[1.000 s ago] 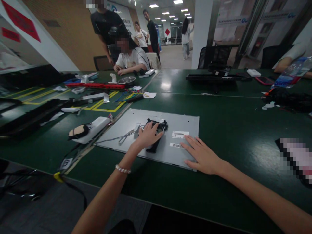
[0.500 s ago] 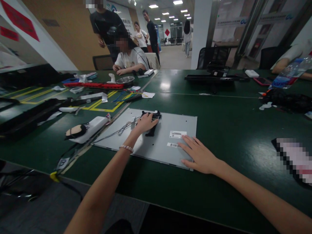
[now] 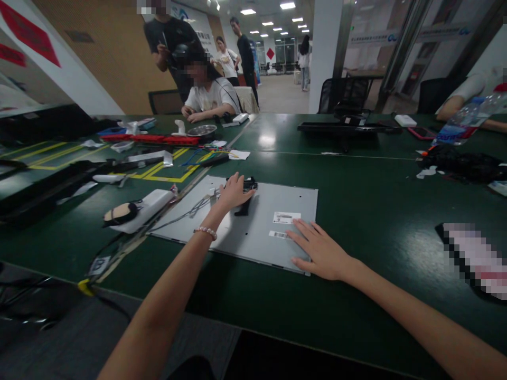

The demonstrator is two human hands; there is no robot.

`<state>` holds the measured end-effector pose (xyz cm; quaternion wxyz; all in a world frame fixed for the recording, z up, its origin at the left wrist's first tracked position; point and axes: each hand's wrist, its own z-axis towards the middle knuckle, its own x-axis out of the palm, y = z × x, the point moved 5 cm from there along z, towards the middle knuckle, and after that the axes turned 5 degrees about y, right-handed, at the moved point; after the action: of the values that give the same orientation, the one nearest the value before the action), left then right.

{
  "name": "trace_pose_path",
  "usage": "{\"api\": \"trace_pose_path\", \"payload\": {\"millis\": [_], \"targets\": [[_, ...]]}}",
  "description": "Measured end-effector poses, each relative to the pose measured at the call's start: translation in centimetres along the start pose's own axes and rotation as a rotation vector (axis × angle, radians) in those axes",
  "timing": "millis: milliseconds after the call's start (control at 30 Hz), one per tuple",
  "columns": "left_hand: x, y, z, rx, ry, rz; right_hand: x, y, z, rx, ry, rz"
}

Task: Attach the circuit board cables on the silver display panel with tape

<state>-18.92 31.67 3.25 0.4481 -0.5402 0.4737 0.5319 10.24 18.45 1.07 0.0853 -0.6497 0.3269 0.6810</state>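
Observation:
A grey metal panel (image 3: 285, 200) lies flat on the green table (image 3: 356, 211), with two white labels on it. My left hand (image 3: 232, 192) reaches across the panel and grips a black part (image 3: 245, 196) near its far edge, fingers curled over it. Thin grey cables (image 3: 194, 208) run left from that part. My right hand (image 3: 319, 250) lies flat and open on the panel's near right corner, just below the labels.
A white device with a black-strapped pad (image 3: 137, 210) sits left of the panel. Yellow tape lines, a red bar (image 3: 150, 139) and a metal dish (image 3: 203, 130) lie further back. A seated person (image 3: 209, 95) works opposite. A black monitor (image 3: 340, 128) and water bottle (image 3: 463, 124) lie at right.
My left hand has slid with the black part away from me, toward the panel's far edge. My right hand has stayed pressed flat on the panel.

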Motion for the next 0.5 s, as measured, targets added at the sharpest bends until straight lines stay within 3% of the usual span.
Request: {"api": "trace_pose_path", "payload": {"millis": [133,300,500], "targets": [[-0.3,-0.4,1.5,0.076,0.030,-0.035,0.0,0.0,0.0,-0.003,0.005,0.001],[-0.4,-0.9,3.1,0.033,0.121,-0.118,-0.2,0.0,0.0,-0.004,0.013,0.001],[-0.7,-0.9,4.4,0.041,0.135,-0.147,0.0,-0.1,0.0,-0.006,0.006,0.004]]}}
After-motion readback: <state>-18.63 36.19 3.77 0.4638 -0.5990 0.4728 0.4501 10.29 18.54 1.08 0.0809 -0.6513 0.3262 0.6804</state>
